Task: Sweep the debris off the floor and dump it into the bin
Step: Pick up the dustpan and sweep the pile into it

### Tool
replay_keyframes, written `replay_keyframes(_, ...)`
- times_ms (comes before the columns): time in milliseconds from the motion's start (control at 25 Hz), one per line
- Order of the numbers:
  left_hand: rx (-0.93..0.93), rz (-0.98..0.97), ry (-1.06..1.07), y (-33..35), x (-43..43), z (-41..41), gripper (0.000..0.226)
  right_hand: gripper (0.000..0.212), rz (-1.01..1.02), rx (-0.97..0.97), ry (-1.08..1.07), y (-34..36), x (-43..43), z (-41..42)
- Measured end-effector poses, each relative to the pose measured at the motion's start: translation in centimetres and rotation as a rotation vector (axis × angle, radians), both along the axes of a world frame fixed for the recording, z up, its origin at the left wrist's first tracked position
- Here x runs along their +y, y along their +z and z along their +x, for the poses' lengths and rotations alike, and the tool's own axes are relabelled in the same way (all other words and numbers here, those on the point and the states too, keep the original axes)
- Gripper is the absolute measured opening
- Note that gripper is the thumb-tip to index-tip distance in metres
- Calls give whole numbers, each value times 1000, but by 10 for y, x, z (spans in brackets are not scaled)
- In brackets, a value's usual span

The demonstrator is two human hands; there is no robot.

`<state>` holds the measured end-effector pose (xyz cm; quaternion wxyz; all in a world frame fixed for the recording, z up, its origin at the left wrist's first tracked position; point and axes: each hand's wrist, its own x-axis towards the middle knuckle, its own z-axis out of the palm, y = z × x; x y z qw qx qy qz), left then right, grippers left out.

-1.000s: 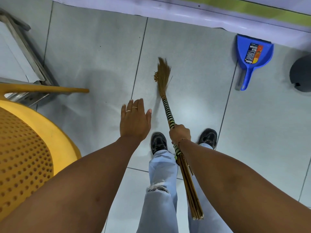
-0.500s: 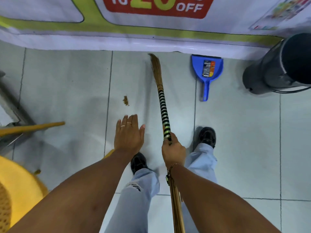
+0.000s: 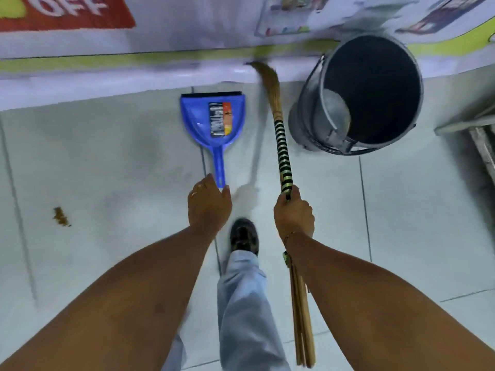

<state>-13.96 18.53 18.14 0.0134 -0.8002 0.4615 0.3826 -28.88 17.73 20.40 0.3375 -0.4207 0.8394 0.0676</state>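
Observation:
A blue dustpan (image 3: 213, 119) lies flat on the tiled floor by the wall, its handle pointing toward me. My left hand (image 3: 209, 207) hovers just over the end of that handle, fingers apart, holding nothing. My right hand (image 3: 293, 214) grips a straw broom (image 3: 282, 145) by its green-and-black striped handle; the bristles point at the wall. A grey metal bin (image 3: 359, 95) stands upright at the right of the broom, its dark mouth facing up. A small clump of brown debris (image 3: 61, 216) sits on the floor far left.
A banner with red and green print (image 3: 166, 28) covers the wall base ahead. A metal frame (image 3: 479, 129) juts in at the right edge. My leg in light jeans and a black shoe (image 3: 243, 236) stands between my arms.
I have stepped right and forward: dustpan and bin are now much closer, the debris has shifted far left. My left hand has reached down to the dustpan handle. The yellow chair has left view.

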Motion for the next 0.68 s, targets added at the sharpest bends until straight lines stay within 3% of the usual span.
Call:
replay_keyframes(200,-34,224,79,-102,-53,-37,67,46,26,58,149,-88,-20,-43)
replay_keyframes(400,-91,264,284,-213,-86,-47,95,45,-9,3,53,-192,-15,-30)
replay_keyframes(560,-118,22,494,-264,-102,-45,71,47,-47,-31,14,-242,-9,-21)
replay_keyframes(680,-122,77,508,-250,-98,-33,53,55,-40,-41,27,-228,-1,-21)
